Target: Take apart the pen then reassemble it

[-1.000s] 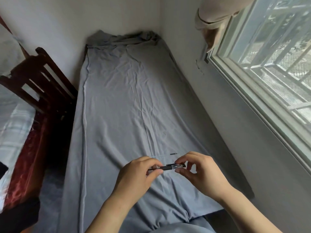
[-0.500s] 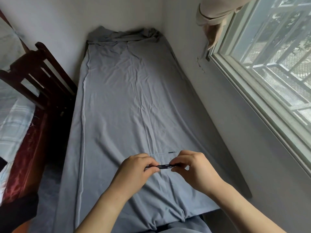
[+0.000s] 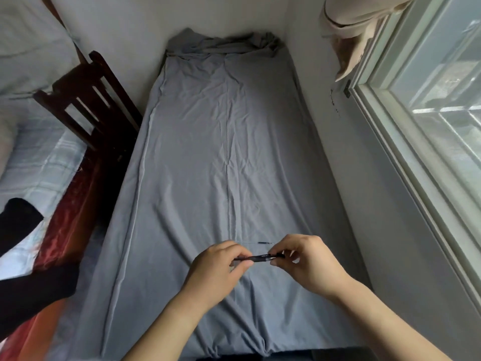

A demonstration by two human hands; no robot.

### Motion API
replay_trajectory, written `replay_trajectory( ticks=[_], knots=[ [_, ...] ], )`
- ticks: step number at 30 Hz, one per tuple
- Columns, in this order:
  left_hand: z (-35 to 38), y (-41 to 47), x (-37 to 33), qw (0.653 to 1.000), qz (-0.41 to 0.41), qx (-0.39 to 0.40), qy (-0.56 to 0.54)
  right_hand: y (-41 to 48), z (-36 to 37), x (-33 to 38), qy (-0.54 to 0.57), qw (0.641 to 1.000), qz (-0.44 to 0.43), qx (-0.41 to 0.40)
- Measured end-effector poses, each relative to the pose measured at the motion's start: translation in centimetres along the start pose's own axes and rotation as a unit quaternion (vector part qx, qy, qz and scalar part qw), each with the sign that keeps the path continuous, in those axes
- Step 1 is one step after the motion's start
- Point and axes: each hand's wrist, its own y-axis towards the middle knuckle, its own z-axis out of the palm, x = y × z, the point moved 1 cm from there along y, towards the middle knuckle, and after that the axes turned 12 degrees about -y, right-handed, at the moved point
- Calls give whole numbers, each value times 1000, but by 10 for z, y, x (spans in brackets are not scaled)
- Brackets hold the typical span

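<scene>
Over the near end of the grey sheet (image 3: 226, 157), my left hand (image 3: 217, 272) and right hand (image 3: 309, 267) are both pinching the black pen (image 3: 260, 258), one on each end, held level. Its thin refill (image 3: 256, 242) lies on the sheet just behind my fingers.

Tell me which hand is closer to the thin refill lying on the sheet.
Right. The right hand sits just below the refill tip, nearly touching; the left hand is lower, further off. Both grip the pen barrel.
</scene>
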Motion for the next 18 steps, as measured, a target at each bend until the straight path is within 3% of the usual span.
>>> replay_trajectory(
  ticks=[4,12,18],
  knots=[
    [21,14,14,994,-28,-6,101,14,21,-29,-18,999,34,18],
    [63,27,71,983,-125,-10,135,43,76,-73,-48,994,55,77],
    [76,30,94,961,-189,17,201,51,99,-97,-163,978,61,116]
  ],
)
